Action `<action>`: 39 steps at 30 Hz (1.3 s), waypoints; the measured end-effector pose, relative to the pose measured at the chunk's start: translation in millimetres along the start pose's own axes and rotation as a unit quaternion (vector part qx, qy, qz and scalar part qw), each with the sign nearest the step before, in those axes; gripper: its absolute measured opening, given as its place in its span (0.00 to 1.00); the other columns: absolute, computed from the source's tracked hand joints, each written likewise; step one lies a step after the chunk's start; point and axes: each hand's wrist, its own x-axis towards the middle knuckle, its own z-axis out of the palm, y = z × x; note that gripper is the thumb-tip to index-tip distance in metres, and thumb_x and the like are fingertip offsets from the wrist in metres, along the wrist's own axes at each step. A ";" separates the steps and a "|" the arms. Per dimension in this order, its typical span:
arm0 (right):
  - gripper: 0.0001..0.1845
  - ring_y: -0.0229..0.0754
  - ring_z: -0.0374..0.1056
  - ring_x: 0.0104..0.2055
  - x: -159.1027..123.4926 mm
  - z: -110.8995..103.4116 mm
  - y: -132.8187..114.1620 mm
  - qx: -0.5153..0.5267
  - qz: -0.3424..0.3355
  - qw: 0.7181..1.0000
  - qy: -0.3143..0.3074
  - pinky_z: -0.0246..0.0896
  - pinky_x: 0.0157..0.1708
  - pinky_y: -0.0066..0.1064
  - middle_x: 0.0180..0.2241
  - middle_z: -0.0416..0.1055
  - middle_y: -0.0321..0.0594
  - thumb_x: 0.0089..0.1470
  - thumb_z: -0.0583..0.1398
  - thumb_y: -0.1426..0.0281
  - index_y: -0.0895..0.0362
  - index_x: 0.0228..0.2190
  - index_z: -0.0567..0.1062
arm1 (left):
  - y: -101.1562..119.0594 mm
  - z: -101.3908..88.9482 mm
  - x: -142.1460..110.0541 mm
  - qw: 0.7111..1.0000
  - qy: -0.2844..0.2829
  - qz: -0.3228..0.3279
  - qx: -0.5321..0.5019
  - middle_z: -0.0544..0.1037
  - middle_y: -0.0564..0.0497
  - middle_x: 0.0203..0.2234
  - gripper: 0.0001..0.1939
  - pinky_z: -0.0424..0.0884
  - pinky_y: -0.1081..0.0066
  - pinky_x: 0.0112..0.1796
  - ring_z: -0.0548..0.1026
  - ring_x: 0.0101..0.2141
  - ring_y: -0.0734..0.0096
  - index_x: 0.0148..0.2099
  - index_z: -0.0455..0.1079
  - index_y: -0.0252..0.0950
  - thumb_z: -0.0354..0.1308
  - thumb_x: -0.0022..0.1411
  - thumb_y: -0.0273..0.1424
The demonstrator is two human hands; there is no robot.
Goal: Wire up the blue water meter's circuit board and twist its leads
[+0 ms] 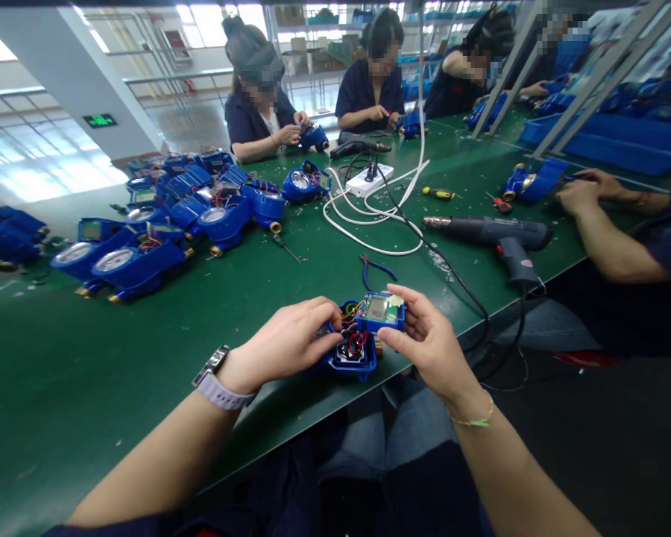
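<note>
A blue water meter [353, 361] lies opened on the green table [201, 403] near its front edge, with coloured wires and a black part showing inside. My left hand [296, 335] is closed at the meter's left side, its fingertips by the wires; exactly what they pinch is hidden. Between the thumb and fingers of my right hand [428, 335] is the meter's display module [381, 310], a blue frame with a small screen and green board. Wires run from this module into the meter body. Just beyond lie blue-handled pliers [377, 267].
Several blue water meters [139, 257] are piled at the left. A heat gun [489, 233], a yellow screwdriver [440, 194] and a power strip [369, 181] with looped cables lie ahead and right. Co-workers sit across and at the right; a blue bin [609, 142] stands far right.
</note>
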 end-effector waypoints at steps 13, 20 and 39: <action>0.32 0.47 0.71 0.38 26.9 20.5 -26.2 -0.111 -0.037 0.993 -0.018 0.67 0.41 0.40 0.38 0.75 0.41 0.43 0.69 0.59 0.55 0.49 0.71 | 16.7 28.9 13.9 0.987 0.091 -0.098 0.093 0.73 0.44 0.37 0.30 0.70 0.59 0.39 0.72 0.39 0.54 0.41 0.67 0.32 0.63 0.50 0.54; 0.32 0.46 0.71 0.37 29.4 18.3 -23.8 -0.084 -0.025 0.996 -0.012 0.68 0.39 0.38 0.37 0.75 0.40 0.42 0.70 0.59 0.55 0.48 0.72 | 11.9 29.8 15.3 0.987 0.102 -0.101 0.074 0.76 0.48 0.35 0.06 0.69 0.65 0.38 0.74 0.37 0.61 0.38 0.69 0.36 0.54 0.61 0.32; 0.32 0.49 0.74 0.40 22.2 7.3 -2.0 0.000 0.042 0.999 -0.002 0.69 0.43 0.42 0.34 0.77 0.40 0.43 0.70 0.59 0.54 0.48 0.69 | -0.6 26.4 15.5 0.976 0.155 -0.140 -0.061 0.82 0.54 0.30 0.07 0.67 0.72 0.32 0.79 0.31 0.69 0.38 0.75 0.40 0.55 0.64 0.31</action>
